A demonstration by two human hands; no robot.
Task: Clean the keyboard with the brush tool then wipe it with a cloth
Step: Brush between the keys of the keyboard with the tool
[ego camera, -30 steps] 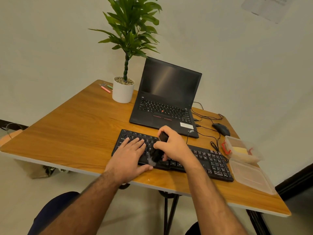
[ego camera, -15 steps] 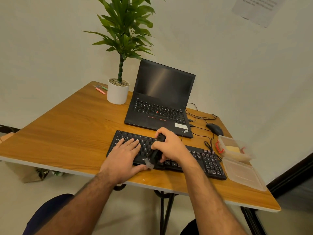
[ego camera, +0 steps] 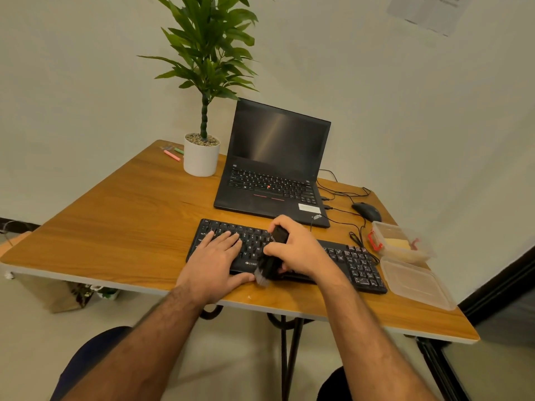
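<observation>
Right hand (ego camera: 301, 250) grips the brush (ego camera: 272, 263), bristles at the keyboard's (ego camera: 356, 264) near edge, frame centre. Left hand (ego camera: 217, 261) lies flat, fingers spread on the left keys. Behind: one laptop (ego camera: 275, 169), one plant (ego camera: 202, 117). Right: one mouse (ego camera: 366, 211), one open box (ego camera: 399, 244), its lid (ego camera: 417, 282). Cables (ego camera: 341, 195) run between laptop and mouse.

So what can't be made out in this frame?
All head view:
- Keyboard middle keys: hidden under both hands.
- Brush tool handle: mostly wrapped by the right hand; bristles blurred.
- Left hand palm contact: unseen.
- Wall paper: cut off by top edge, text illegible.
- Container contents: unclear.
</observation>
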